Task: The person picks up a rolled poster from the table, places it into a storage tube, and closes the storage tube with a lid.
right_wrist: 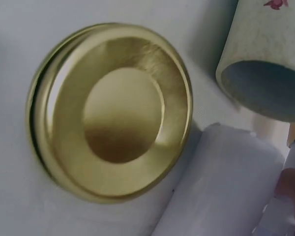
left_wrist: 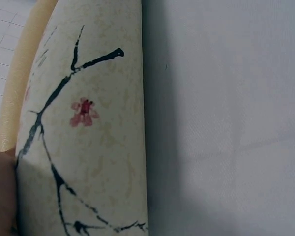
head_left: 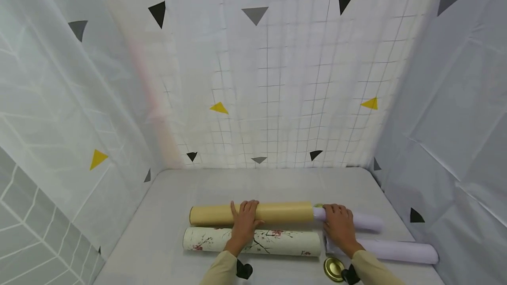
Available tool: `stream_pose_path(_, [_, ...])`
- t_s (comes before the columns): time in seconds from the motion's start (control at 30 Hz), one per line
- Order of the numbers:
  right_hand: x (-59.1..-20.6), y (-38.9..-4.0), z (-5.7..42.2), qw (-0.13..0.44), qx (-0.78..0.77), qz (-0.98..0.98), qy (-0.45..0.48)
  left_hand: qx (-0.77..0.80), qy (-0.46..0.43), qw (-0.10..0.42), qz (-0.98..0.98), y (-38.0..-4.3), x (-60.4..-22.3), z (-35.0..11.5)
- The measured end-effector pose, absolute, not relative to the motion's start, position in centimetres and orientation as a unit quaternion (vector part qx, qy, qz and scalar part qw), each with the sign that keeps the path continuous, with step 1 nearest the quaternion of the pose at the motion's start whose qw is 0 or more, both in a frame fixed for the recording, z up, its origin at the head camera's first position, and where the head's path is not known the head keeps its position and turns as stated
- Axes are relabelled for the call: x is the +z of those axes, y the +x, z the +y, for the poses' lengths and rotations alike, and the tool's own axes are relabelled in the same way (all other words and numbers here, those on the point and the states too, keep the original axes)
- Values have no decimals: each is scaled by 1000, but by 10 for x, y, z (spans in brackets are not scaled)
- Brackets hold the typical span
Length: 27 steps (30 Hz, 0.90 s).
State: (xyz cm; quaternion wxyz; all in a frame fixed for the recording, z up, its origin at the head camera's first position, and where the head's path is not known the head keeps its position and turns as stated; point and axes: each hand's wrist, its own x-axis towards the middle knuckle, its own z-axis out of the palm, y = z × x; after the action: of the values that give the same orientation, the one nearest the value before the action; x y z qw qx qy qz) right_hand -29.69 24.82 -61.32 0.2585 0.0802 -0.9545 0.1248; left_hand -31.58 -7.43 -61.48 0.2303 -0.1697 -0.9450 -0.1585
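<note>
A tan tube (head_left: 285,212) lies crosswise on the table, and my left hand (head_left: 244,221) holds it near its middle, fingers over the top. Lavender material, rolled up (head_left: 368,222), lines up with the tube's right end; my right hand (head_left: 339,228) grips it just beside that end. Whether the roll reaches inside the tube cannot be made out. Nearer to me lies a cream tube (head_left: 285,243) with a blossom-branch print, under my left wrist. In the right wrist view its open end shows hollow. A second lavender roll (head_left: 404,250) extends right from under my right wrist.
A round gold lid (right_wrist: 123,115) lies on the table by my right wrist. Part of another gold-coloured item (head_left: 318,206) shows behind the right hand. White sheeting (head_left: 253,78) with triangle marks hangs behind the table, and more sheeting stands at both sides.
</note>
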Motion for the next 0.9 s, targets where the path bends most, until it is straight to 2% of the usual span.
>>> stream_pose_path(0.37, [-617, -305, 234, 280, 126, -945, 110, -155, -170, 231, -946, -314, -613, -74])
stream_pose_path(0.53, [-615, -305, 230, 265, 124, -949, 116, -155, -165, 210, -951, -312, -610, -74])
stream_pose_path(0.9, [-611, -309, 224, 250, 122, -950, 140, -158, -160, 198, -954, -315, -611, -74])
